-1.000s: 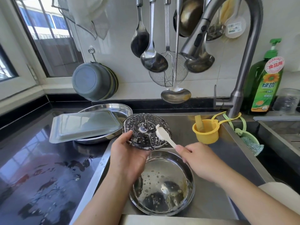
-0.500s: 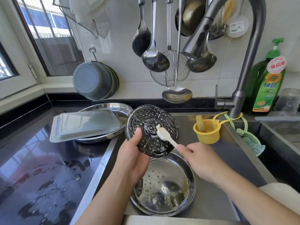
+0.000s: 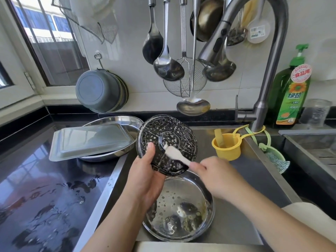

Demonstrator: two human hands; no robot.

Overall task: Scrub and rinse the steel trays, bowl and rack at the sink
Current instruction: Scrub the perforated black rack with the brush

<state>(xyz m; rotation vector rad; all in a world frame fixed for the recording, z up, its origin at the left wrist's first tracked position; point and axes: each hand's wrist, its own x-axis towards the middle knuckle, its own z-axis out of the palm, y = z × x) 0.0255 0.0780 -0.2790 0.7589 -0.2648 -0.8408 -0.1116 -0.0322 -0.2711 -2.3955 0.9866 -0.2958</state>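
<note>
We grip the soapy rack [image 3: 167,142] upright over the sink in our left hand [image 3: 145,177], our right hand [image 3: 216,177] pinching the brush [image 3: 177,154] at its centre, while the sudsy bowl [image 3: 181,211] below and the trays [image 3: 92,140] stacked on the counter seem unrinsed

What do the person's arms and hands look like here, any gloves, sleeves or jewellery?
Both are bare: no gloves, rings, watch or bracelets visible on the left hand or the right hand. Both forearms are uncovered to the frame edge. A pale cream fabric edge, possibly a short sleeve or apron, shows beside the right arm; which it is cannot be told.
</note>
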